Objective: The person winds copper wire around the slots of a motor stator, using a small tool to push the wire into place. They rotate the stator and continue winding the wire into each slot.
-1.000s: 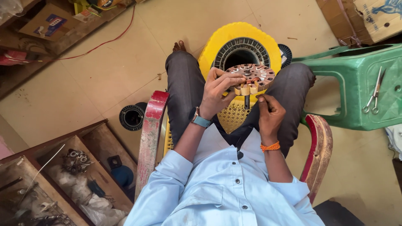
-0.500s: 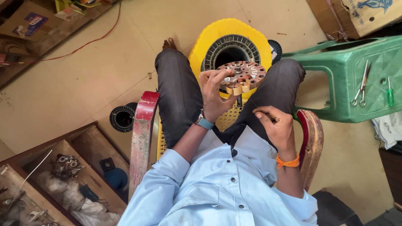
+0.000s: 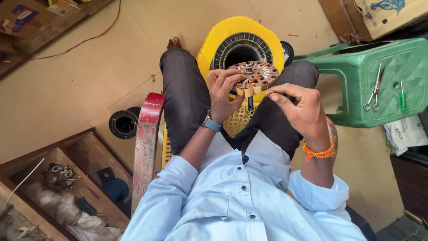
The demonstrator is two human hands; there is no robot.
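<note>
Left hand (image 3: 225,89) grips the wound stator (image 3: 255,76) steady over the lap, so the right hand (image 3: 298,107), fingers pinched narrow, can work its rim.

We are seeing a green stool (image 3: 356,80) carrying scissors (image 3: 373,89) and a screwdriver (image 3: 402,96), a cardboard box (image 3: 379,15) lying behind it, a red wire (image 3: 84,40) trailing over the floor, and a black spool (image 3: 124,123) sitting beside wooden crates (image 3: 67,178).
</note>
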